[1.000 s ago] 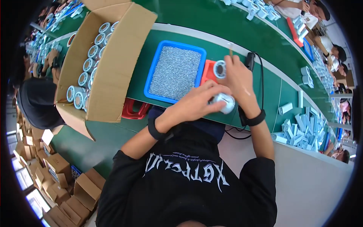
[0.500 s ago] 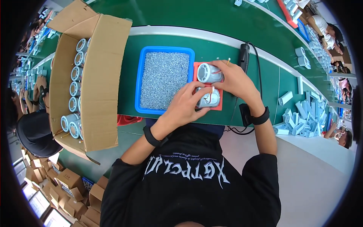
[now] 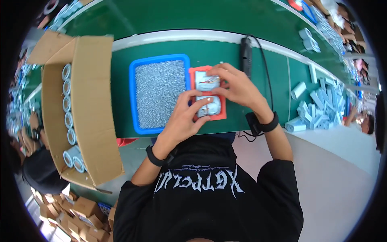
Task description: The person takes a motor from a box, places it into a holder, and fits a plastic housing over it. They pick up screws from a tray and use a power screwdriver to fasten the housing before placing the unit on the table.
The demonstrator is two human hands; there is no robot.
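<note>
— seating two pale round metal parts into the orange rectangular plastic holder on the green surface, i'm judging.

— and the hands?

— the left hand is pressing flat, fingers together, on the nearer part; the right hand is pinching the farther one, where thin wires are showing.

— next?

— probably aligning them squarely. the blue rectangular plastic tray, touching the holder, is holding fine grey screws.

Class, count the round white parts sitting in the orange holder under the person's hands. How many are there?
2. One white part sits in the far slot of the orange holder, under the right hand. The other is in the near slot, under the left hand. Fingers partly cover both.
</note>
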